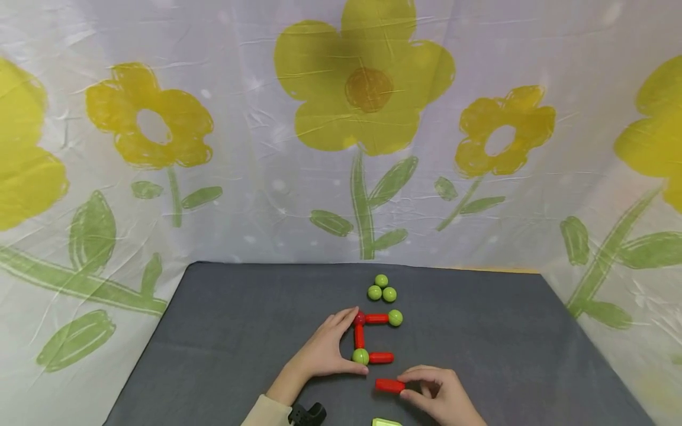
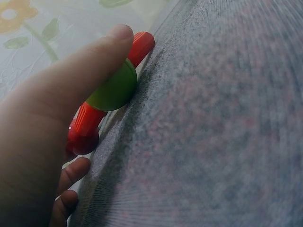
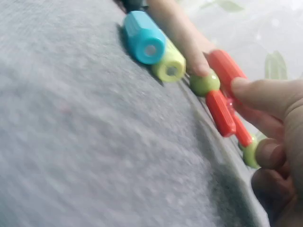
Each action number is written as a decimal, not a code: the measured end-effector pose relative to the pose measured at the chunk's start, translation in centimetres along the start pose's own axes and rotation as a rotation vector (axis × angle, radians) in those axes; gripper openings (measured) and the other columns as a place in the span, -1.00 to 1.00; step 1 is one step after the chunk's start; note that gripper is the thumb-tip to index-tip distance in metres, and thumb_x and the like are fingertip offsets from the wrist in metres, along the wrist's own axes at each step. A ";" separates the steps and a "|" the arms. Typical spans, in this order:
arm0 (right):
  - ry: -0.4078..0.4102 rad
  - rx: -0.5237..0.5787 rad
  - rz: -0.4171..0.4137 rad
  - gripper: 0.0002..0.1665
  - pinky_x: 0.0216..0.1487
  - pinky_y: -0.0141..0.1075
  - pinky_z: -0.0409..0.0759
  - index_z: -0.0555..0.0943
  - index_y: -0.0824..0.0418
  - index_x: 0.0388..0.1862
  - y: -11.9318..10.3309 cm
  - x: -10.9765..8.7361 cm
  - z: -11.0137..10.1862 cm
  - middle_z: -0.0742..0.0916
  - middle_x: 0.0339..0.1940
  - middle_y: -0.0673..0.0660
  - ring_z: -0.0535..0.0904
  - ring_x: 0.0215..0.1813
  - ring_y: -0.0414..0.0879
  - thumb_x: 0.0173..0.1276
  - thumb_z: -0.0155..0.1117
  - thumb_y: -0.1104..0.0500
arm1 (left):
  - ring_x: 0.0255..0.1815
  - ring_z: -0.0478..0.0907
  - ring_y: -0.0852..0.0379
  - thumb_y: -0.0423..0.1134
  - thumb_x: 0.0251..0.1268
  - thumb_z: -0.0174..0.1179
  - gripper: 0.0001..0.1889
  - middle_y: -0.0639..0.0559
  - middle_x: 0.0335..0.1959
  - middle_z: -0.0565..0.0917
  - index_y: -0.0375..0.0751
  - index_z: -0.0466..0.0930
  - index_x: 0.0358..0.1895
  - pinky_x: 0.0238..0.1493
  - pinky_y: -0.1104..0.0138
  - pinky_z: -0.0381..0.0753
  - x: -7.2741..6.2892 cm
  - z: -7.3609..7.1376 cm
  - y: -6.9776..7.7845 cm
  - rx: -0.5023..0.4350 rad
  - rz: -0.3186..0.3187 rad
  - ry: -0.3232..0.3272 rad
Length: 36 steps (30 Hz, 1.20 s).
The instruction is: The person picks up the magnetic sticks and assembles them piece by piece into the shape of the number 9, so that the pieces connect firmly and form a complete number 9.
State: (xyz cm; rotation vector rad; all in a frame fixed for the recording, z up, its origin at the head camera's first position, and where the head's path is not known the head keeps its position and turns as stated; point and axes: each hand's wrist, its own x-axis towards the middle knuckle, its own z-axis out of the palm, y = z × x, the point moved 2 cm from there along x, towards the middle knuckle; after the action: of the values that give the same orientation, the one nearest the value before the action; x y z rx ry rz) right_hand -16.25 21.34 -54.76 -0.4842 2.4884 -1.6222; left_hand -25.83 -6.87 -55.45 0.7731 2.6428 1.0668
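A flat frame of red magnetic rods point(image 1: 359, 337) and balls lies on the dark cloth, a red ball point(image 1: 359, 318) at its upper corner and a green ball point(image 1: 360, 356) at its lower one. The upper rod ends in another green ball point(image 1: 395, 318); the lower rod point(image 1: 381, 357) has a bare right end. My left hand point(image 1: 326, 350) holds the frame's left side, thumb at the lower green ball, fingers by the red ball. Between thumb and index finger, my right hand point(image 1: 439, 393) pinches a loose red magnetic rod point(image 3: 226, 66), just below the frame in the head view.
Three green balls point(image 1: 381, 287) sit clustered beyond the frame. A blue rod point(image 3: 144, 38) and a yellow-green rod point(image 3: 170, 66) lie side by side near the left wrist. Behind the table hangs a flowered cloth point(image 1: 250, 148).
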 end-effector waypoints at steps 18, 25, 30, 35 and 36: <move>0.593 -0.025 0.333 -0.64 -0.56 -0.37 0.36 0.84 0.17 0.06 0.4 5.5 -4.4 0.86 -0.10 0.17 0.45 -0.54 -0.19 0.36 0.59 0.05 | 0.64 0.21 -0.16 0.48 -0.03 0.52 0.33 0.03 0.70 0.18 0.05 0.01 0.76 0.47 -0.28 0.34 0.3 0.0 -0.2 -0.020 0.006 -0.008; 0.653 -0.068 0.359 -0.70 -0.49 -0.42 0.37 0.87 0.16 -0.02 1.7 5.6 -2.7 0.87 -0.14 0.12 0.46 -0.51 -0.32 0.33 0.62 0.06 | 0.63 0.22 -0.17 0.49 0.00 0.50 0.31 0.05 0.71 0.16 0.05 0.01 0.76 0.46 -0.29 0.34 -0.2 0.3 -0.3 -0.023 0.003 -0.019; 0.662 -0.089 0.335 -0.74 -0.64 -0.39 0.23 0.87 0.18 -0.07 1.6 5.4 -2.2 0.86 -0.22 0.11 0.26 -0.69 -0.25 0.30 0.61 0.10 | 0.63 0.21 -0.17 0.47 0.00 0.51 0.31 0.05 0.71 0.16 0.04 0.01 0.76 0.47 -0.28 0.33 -0.2 0.2 -0.1 -0.029 -0.004 -0.024; 0.662 -0.076 0.322 -0.77 -0.65 -0.39 0.24 0.86 0.18 -0.09 1.3 5.5 -2.3 0.84 -0.26 0.09 0.25 -0.70 -0.26 0.31 0.60 0.14 | 0.64 0.21 -0.17 0.46 0.00 0.52 0.32 0.04 0.71 0.17 0.03 0.01 0.76 0.48 -0.28 0.32 0.1 0.0 0.0 -0.038 -0.001 -0.023; 0.661 -0.076 0.317 -0.78 -0.65 -0.39 0.23 0.86 0.18 -0.09 1.2 5.5 -2.4 0.84 -0.27 0.08 0.25 -0.70 -0.27 0.32 0.60 0.15 | 0.64 0.20 -0.17 0.46 0.00 0.52 0.32 0.04 0.71 0.17 0.03 0.01 0.76 0.48 -0.28 0.32 0.1 0.0 0.0 -0.036 -0.001 -0.022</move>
State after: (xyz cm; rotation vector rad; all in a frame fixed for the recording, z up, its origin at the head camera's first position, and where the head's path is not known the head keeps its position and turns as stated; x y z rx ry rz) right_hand -22.32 22.01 -54.54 0.5118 2.8623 -1.7564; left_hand -25.94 -6.81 -55.51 0.7716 2.5976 1.0964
